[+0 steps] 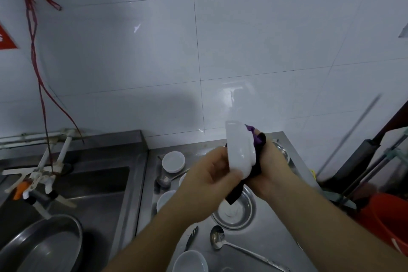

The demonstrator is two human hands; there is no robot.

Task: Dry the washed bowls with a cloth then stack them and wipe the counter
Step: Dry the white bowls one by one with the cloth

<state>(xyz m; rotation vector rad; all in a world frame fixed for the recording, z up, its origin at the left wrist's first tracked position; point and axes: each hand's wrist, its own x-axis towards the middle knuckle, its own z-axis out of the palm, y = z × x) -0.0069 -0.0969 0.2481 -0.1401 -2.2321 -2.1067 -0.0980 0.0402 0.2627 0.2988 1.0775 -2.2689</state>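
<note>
I hold a white bowl (pixel 239 150) on its edge above the steel counter (pixel 276 234). My left hand (pixel 212 174) grips the bowl's near rim. My right hand (pixel 272 165) grips a dark purple cloth (pixel 256 146) pressed against the bowl's right side, and the cloth's tail hangs down below the bowl. More white bowls sit on the counter: one at the back (pixel 173 161), one partly hidden under my left wrist (pixel 165 200), one at the front edge (pixel 190 261).
A steel dish (pixel 235 210) lies under my hands and another (pixel 281 152) behind my right hand. Spoons (pixel 217 237) (pixel 163 180) and a fork (pixel 191 237) lie on the counter. The sink (pixel 88 183) with a metal basin (pixel 44 243) is left; an orange bucket (pixel 386 216) stands right.
</note>
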